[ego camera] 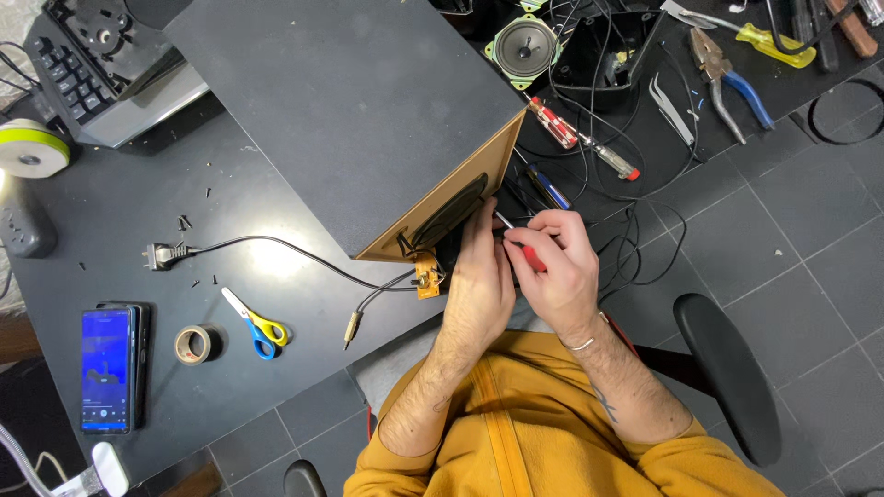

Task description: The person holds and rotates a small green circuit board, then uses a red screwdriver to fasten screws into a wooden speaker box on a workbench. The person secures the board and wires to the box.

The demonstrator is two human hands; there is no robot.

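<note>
Gripping red screwdriver – R hand closed; L hand wrapped on speaker cabinet edge

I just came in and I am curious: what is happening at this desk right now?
A person in a mustard top works on the open end of a dark speaker box lying on the desk. The left hand steadies the speaker cone there, and the right hand holds a red-handled screwdriver against it. Scissors, tape and a phone lie nearby.
</note>
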